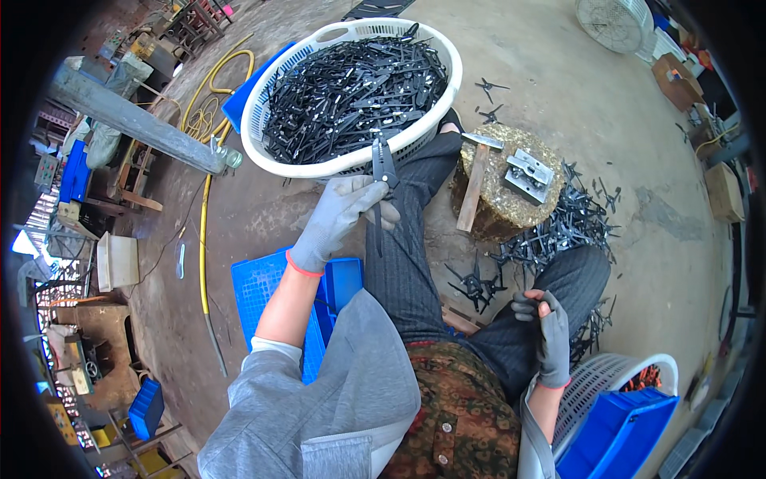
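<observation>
My left hand (345,214), in a grey glove with a red cuff, is closed round a black pair of wire strippers (383,164). Its jaws point up toward the white basket (351,167), which is heaped with similar black tools (351,96). Over my right thigh, my right hand (550,335) has its gloved fingers curled in and a bare thumb tip showing; whether anything is pinched there I cannot make out. Beyond it stands a round wooden block (495,203), bearing a hammer (476,176) and a metal fixture (528,177).
Black tools (566,227) lie piled on the floor right of the block, with some loose (476,286) between my legs. A blue crate (263,279) sits at left, another white basket (598,383) and blue bin (618,435) at lower right. A yellow hose (203,263) runs along the left floor.
</observation>
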`<state>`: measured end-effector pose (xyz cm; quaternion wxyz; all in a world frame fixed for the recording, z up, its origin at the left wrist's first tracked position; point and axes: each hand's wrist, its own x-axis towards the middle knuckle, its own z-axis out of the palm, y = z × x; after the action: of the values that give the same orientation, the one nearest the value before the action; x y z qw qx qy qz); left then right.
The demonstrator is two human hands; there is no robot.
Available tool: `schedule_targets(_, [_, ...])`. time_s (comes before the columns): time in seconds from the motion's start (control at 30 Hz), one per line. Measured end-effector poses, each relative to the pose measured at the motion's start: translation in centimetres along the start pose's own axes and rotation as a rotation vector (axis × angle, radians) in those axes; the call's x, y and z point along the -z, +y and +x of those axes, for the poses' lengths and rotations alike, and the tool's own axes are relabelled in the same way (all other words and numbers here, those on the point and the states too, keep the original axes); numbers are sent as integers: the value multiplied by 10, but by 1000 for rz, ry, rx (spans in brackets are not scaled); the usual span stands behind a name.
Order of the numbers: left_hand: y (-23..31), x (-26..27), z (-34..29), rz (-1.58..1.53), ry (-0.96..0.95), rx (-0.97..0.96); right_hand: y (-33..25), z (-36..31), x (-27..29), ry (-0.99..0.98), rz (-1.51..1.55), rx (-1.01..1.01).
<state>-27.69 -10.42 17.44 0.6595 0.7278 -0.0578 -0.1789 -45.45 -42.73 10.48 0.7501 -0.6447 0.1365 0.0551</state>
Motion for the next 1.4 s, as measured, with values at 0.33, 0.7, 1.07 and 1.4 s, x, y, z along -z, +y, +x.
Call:
schedule_targets(0.33, [14,-4,-13,179,-73,-22,-2,0,-4,-3,-24,-2])
schedule_targets(0.7, [-6,6,-9,90,-167,-113,2,1,-4,-35,-50,2])
schedule_targets(1.07, [-131,209,120,-777,625,225,-1,-1,7,6,-20,25])
schedule_targets(1.4, [-125,184,74,-267,323,186,-13,-19,49,210,-87,138])
